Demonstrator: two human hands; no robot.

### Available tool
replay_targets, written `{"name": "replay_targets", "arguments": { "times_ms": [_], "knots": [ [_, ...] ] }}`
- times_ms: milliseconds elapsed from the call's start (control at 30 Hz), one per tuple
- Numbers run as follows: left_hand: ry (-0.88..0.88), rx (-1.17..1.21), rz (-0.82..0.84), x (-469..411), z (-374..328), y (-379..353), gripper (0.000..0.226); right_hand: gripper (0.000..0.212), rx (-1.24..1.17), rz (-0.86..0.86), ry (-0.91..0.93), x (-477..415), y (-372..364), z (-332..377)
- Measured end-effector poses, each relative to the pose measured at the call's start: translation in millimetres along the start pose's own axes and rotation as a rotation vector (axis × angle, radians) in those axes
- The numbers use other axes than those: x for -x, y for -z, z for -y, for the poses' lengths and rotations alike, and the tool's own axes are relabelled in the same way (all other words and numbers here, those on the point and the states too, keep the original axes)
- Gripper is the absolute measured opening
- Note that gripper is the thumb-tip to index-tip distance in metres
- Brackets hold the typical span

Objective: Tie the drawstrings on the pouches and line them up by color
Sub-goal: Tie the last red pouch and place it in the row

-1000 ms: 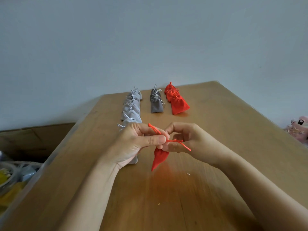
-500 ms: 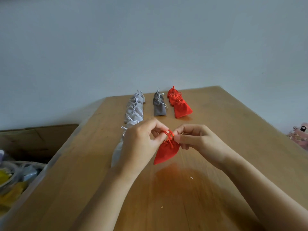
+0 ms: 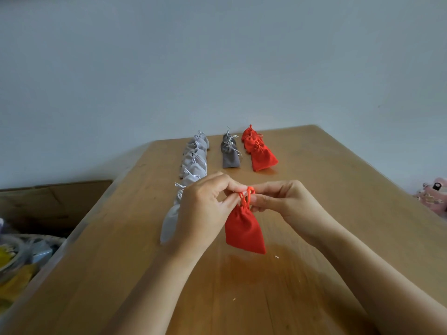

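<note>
While fingers (image 3: 226, 187) pinch its drawstring (image 3: 243, 199), red pouch (image 3: 244, 232) directly beneath

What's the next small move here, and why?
Probably pull the red drawstring loops apart to tighten the knot: left hand and right hand both pinch them above the small red fabric pouch, not yet in the red pouch row.

**Red, two greys and warm wood**

The nearest pouch (image 3: 244, 228) is plain bright red, and its drawstring (image 3: 245, 197) is the same red. At one o'clock from it the red pouches (image 3: 262, 157) match it. At twelve the dark grey pouches (image 3: 231, 157) carry pale cords, and at eleven the light grey pouches (image 3: 193, 163) have white ones. The table (image 3: 314, 189) is honey-brown wood with fine straight grain. The wall (image 3: 217, 56) is pale blue-grey, with something pink (image 3: 433, 197) at three o'clock and a brown cardboard box (image 3: 48, 201) at nine
</note>
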State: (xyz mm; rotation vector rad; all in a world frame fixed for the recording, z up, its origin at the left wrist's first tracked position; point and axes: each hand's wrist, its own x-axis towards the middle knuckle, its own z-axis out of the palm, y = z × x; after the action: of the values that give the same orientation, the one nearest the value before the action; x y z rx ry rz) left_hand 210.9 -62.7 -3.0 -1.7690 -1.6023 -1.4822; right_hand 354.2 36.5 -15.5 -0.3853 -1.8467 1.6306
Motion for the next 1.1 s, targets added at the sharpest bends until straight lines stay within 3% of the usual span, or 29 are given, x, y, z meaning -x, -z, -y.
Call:
{"name": "replay_targets", "arguments": {
  "times_ms": [133,233,400,533,633,700,933,1100],
  "knots": [
    [0.222,0.168,0.023,0,-6,0,0.007,0.018,-0.015,-0.029,0.053,-2,3,0],
    [0.376,0.343,0.038,-1,-4,-3,0.006,0.02,-0.164,-0.084,0.076,-5,4,0],
    [0.44,0.672,0.175,1,-8,-8,0.011,0.032,-0.322,-0.293,0.044,-9,13,1],
    [0.43,0.795,0.257,3,-20,-10,0.011,0.04,0.002,-0.389,0.038,-8,15,-1],
    [0.49,0.758,0.315,4,-24,-10,0.016,0.037,0.7,-0.4,0.267,-9,27,-8],
    [0.509,0.679,0.323,4,-23,-11,0.016,0.031,0.975,-0.413,0.405,-11,37,-15],
    [0.485,0.527,0.386,5,-20,-14,0.018,0.026,1.099,-0.519,0.494,-13,39,-21],
    [0.609,0.728,0.383,0,-20,-6,0.018,0.026,0.913,-0.439,0.534,-6,34,-17]
  ]
}}
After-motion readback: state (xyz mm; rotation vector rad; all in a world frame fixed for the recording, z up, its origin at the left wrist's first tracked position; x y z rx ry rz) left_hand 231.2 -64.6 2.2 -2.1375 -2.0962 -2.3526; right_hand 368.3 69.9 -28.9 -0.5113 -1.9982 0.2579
